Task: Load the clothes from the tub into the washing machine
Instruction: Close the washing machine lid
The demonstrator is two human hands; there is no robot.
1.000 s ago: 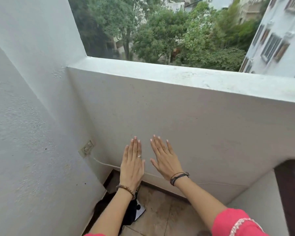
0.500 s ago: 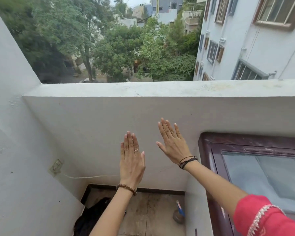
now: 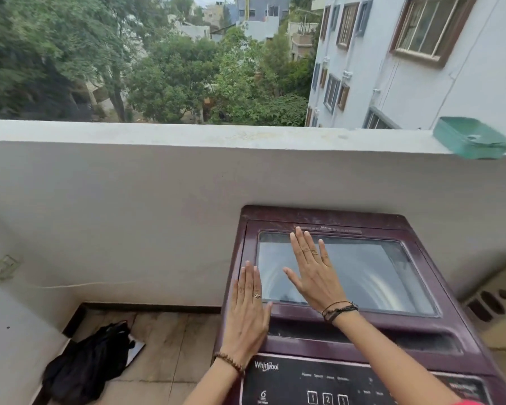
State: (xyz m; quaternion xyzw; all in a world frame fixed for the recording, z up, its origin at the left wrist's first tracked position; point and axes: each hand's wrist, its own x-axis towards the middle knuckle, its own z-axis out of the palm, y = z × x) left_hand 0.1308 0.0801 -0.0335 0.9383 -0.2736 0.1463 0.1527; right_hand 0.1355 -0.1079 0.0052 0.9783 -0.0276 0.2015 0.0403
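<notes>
- Both hands flat, fingers straight, holding nothing.
- Left hand (image 3: 247,314) sits over the front-left corner of the washer (image 3: 421,340); whether it touches the frame I can't tell.
- Right hand (image 3: 311,273) is spread over the lid (image 3: 362,273), fingertips near the lid's far edge. Hovering or resting: can't tell.
- Lid is down. Glass pane shows the drum below; no clothes visible inside.
- No tub in view. Only candidate load is a dark cloth heap (image 3: 88,366) on the floor, down and to the left of the washer, well apart from both hands. Can't say if that's task laundry.
- Key geometry: the recess (image 3: 362,339) along the lid's near edge runs left-right, just below the right wrist and just right of the left hand. Hinge side looks to be the far edge, by the wall.
- Judgement: next move is opening the lid from the near edge, swinging it up toward the wall. Either hand is close; left is slightly nearer the recess.
- Loading not started.
- Green tray (image 3: 471,138) on the ledge (image 3: 187,135), not involved.
</notes>
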